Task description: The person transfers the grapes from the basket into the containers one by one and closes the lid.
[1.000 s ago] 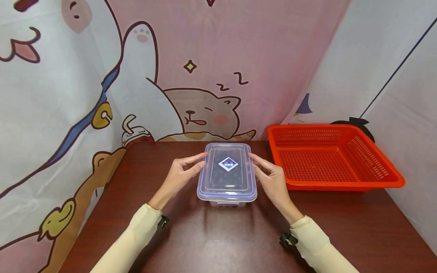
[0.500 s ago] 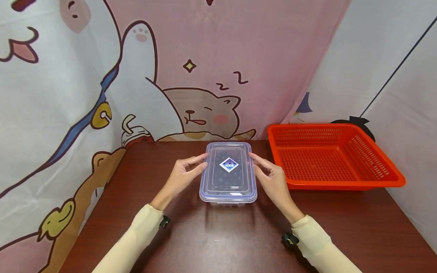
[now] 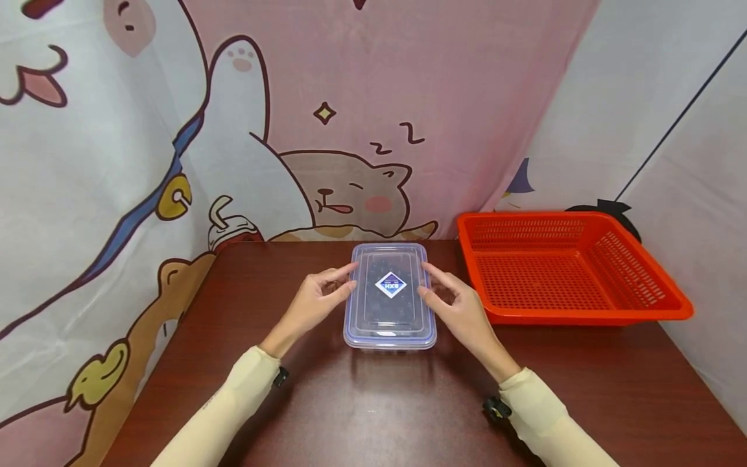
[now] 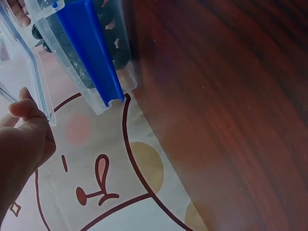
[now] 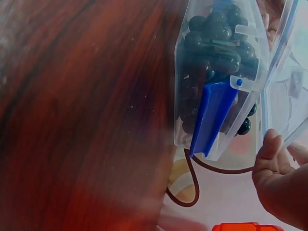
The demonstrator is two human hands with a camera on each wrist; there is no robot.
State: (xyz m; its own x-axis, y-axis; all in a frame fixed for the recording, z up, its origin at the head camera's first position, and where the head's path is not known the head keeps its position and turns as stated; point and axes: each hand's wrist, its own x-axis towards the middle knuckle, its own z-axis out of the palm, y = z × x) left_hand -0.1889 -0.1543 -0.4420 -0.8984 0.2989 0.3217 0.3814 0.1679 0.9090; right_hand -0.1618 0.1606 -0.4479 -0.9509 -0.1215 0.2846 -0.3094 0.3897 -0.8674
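Note:
A clear plastic lid (image 3: 391,318) with a blue seal and a diamond label lies over a clear food container (image 5: 181,86). Both wrist views show a gap between lid and container. Dark, shiny round balls (image 5: 216,31) fill the container, and a blue side flap (image 5: 211,120) hangs down its wall. My left hand (image 3: 312,297) pinches the lid's left edge with thumb and fingertips. On the opposite edge, my right hand (image 3: 461,305) pinches it likewise, its thumb at the rim. From above, the lid hides most of the container.
An orange-red perforated basket (image 3: 589,316) stands to the right, close to my right hand. The dark wooden table (image 3: 373,415) ends at a cartoon-printed curtain (image 3: 362,65) behind and at the left.
The lid has come down a little and straightened over the container, whose front now hardly shows beneath it. My right hand has shifted slightly left, its thumb now over the lid's edge.

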